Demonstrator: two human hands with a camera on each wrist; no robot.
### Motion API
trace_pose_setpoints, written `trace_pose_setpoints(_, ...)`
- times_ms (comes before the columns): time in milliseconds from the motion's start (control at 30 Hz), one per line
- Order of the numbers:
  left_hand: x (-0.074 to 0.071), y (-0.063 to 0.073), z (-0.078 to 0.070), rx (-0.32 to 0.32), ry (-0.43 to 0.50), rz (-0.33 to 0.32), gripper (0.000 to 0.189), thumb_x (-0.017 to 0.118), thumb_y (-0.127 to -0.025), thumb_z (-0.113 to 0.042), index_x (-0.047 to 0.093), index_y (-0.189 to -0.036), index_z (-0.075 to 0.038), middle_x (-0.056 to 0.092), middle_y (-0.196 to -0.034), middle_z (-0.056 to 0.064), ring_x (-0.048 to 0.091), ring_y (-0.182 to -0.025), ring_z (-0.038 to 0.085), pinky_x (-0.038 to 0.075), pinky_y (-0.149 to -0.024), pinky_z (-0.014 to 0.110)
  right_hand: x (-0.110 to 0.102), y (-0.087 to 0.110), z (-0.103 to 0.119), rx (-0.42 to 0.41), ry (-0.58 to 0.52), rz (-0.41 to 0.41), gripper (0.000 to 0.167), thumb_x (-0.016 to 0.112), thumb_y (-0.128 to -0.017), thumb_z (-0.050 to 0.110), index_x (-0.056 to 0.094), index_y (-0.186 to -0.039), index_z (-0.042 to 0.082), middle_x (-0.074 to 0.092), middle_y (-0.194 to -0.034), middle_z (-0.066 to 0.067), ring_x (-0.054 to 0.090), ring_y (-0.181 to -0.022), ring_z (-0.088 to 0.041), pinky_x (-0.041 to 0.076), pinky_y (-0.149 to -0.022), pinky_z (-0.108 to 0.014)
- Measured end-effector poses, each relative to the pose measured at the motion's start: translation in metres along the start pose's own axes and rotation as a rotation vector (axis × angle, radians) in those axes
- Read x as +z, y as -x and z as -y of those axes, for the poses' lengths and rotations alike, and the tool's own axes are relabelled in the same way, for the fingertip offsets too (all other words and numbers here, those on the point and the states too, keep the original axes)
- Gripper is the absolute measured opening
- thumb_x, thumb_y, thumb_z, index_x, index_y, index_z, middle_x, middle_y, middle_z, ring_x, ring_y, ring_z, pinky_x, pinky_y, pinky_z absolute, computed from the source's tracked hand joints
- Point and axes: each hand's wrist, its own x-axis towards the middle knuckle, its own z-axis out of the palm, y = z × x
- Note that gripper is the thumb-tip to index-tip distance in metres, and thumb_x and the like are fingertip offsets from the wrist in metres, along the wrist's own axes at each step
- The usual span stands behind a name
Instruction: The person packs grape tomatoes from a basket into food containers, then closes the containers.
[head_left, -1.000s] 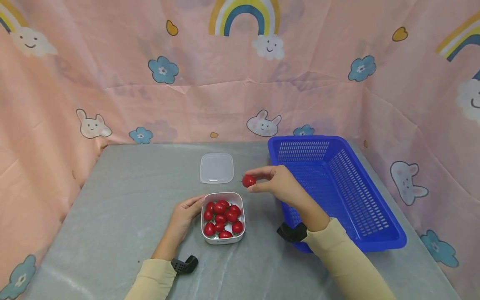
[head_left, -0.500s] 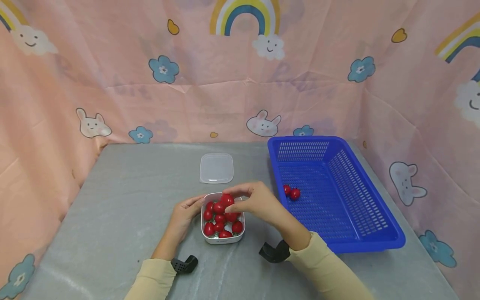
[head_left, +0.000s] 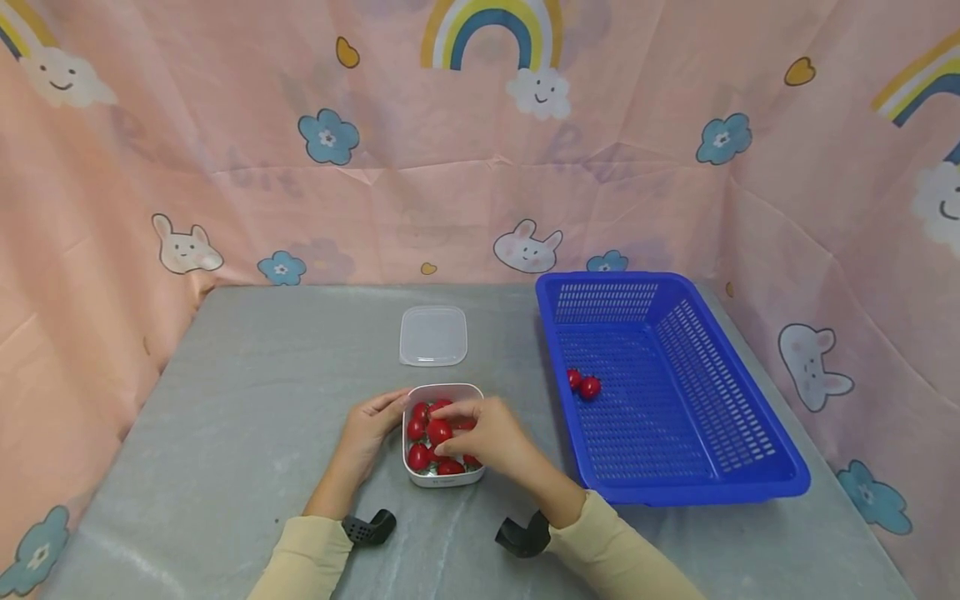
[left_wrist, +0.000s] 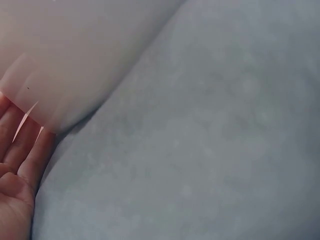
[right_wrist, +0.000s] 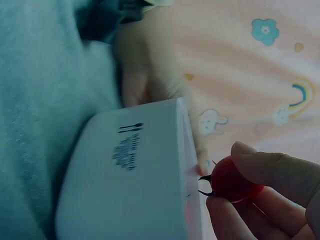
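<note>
In my right hand (head_left: 497, 435), thumb and fingers pinch a red cherry tomato (head_left: 439, 431) over the white plastic box (head_left: 459, 479). The right wrist view shows that tomato (right_wrist: 232, 181) close up, its dark stem pointing at the box's rim. Other cherry tomatoes (head_left: 418, 457) lie in the box, partly hidden by the right hand. My left hand (head_left: 369, 433) rests along the box's left side, fingertips at the rim near the far left corner. Its fingers (left_wrist: 37, 155) lie fairly straight against the pale wall in the left wrist view.
A blue perforated basket (head_left: 675, 433) stands on the right, with two cherry tomatoes (head_left: 590, 388) by its left wall. Behind the box lies a translucent square lid (head_left: 433, 336). A printed pink cloth (head_left: 420, 200) hangs round the grey table (head_left: 247, 400).
The right hand has moved left and nearer from beside the basket, carrying the cherry tomato over the box and lower into it. The left hand and box stay put.
</note>
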Motion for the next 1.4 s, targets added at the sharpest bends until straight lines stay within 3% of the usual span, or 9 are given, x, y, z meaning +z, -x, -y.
trace_pose_setpoints(133,-0.001,0.000,0.000,-0.004,-0.004,0.003,0.037,0.064,-0.096,-0.015,0.064,-0.124,0.009,0.074,-0.104,-0.011,0.067,-0.099,0.000,0.054,-0.088,0.019,0.007,-0.003,-0.011,-0.015,0.004,0.024,0.037,0.084,-0.075,0.004,0.075,-0.111,0.003,0.071,-0.116,-0.019,0.073,-0.092,-0.022,0.060,-0.082,-0.034)
trace_pose_setpoints(367,-0.001,-0.001,0.000,-0.005,-0.016,0.002,0.037,0.065,-0.095,-0.016,0.065,-0.124,0.008,0.074,-0.107,-0.007,0.067,-0.100,0.000,0.054,-0.088,0.019,0.013,-0.004,-0.020,-0.063,0.075,0.041,0.039,0.085,-0.074,0.002,0.074,-0.111,-0.001,0.069,-0.118,-0.021,0.072,-0.095,-0.025,0.060,-0.080,-0.032)
trace_pose_setpoints(633,-0.001,0.000,0.000,-0.006,-0.020,-0.007,0.037,0.066,-0.095,-0.016,0.065,-0.124,0.007,0.075,-0.107,-0.007,0.068,-0.099,0.001,0.054,-0.088,0.019,0.004,0.003,-0.008,-0.121,0.043,0.013,0.040,0.083,-0.075,0.001,0.072,-0.114,-0.004,0.070,-0.117,-0.021,0.071,-0.105,-0.032,0.058,-0.086,-0.032)
trace_pose_setpoints(800,0.000,0.000,0.000,0.007,-0.016,-0.003,0.038,0.065,-0.095,-0.017,0.064,-0.124,0.009,0.074,-0.103,-0.010,0.067,-0.097,0.000,0.054,-0.086,0.018,-0.019,0.018,0.013,-0.185,0.080,-0.057,0.037,0.084,-0.077,0.008,0.074,-0.112,0.001,0.073,-0.113,-0.017,0.070,-0.104,-0.031,0.059,-0.086,-0.035)
trace_pose_setpoints(933,0.001,0.000,-0.001,0.006,-0.001,-0.004,0.038,0.065,-0.096,-0.015,0.064,-0.123,0.010,0.074,-0.102,-0.011,0.068,-0.096,0.000,0.054,-0.086,0.018,-0.044,0.029,0.025,-0.174,0.029,-0.080,0.034,0.082,-0.080,0.008,0.075,-0.112,0.002,0.072,-0.116,-0.015,0.070,-0.109,-0.031,0.058,-0.086,-0.034)
trace_pose_setpoints(1167,0.000,0.000,-0.002,-0.004,0.001,-0.003,0.039,0.064,-0.096,-0.016,0.063,-0.125,0.010,0.074,-0.103,-0.011,0.067,-0.097,-0.001,0.054,-0.087,0.018,-0.099,0.039,0.028,-0.058,-0.017,-0.129,0.034,0.081,-0.082,0.016,0.074,-0.114,0.005,0.072,-0.119,-0.013,0.071,-0.109,-0.026,0.059,-0.085,-0.030)
trace_pose_setpoints(1300,0.001,0.001,-0.004,-0.004,0.008,-0.003,0.040,0.064,-0.096,-0.016,0.062,-0.126,0.011,0.074,-0.103,-0.011,0.067,-0.096,-0.001,0.054,-0.087,0.018,-0.127,0.043,0.023,-0.014,0.057,-0.148,0.038,0.082,-0.082,0.030,0.075,-0.115,0.012,0.074,-0.117,-0.007,0.070,-0.106,-0.020,0.057,-0.083,-0.022)
trace_pose_setpoints(1400,0.001,0.002,-0.004,-0.004,0.009,-0.007,0.040,0.065,-0.096,-0.015,0.062,-0.126,0.011,0.074,-0.101,-0.012,0.067,-0.095,-0.001,0.054,-0.087,0.018,-0.143,0.045,0.019,0.003,0.102,-0.152,0.040,0.080,-0.083,0.036,0.075,-0.115,0.012,0.074,-0.116,-0.006,0.068,-0.107,-0.023,0.057,-0.087,-0.029)
